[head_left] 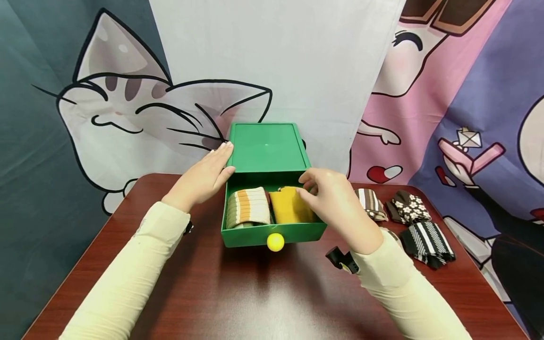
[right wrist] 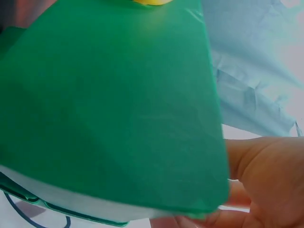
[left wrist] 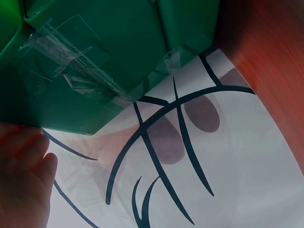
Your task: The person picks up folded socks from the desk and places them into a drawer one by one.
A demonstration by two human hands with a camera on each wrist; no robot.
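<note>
A green box (head_left: 267, 146) stands on the table with its drawer (head_left: 250, 237) pulled out, a yellow ball knob (head_left: 275, 242) on the front. Inside lie folded striped socks (head_left: 248, 208) on the left and folded mustard-yellow socks (head_left: 291, 205) on the right. My left hand (head_left: 204, 174) rests with straight fingers against the box's left side; the left wrist view shows its fingertips at the green wall (left wrist: 95, 71). Over the drawer's right edge is my right hand (head_left: 335, 200), fingers loosely bent, thumb near the yellow socks. In the right wrist view, green plastic (right wrist: 118, 109) covers part of its fingers.
On the table's right side lie more folded socks: a brown-and-white striped pair (head_left: 371, 204), a dark floral pair (head_left: 410, 207) and a black-and-white pair (head_left: 428, 243). Some are partly behind my right arm. A cartoon-printed cloth (head_left: 280, 61) hangs behind the reddish-brown table (head_left: 255, 302).
</note>
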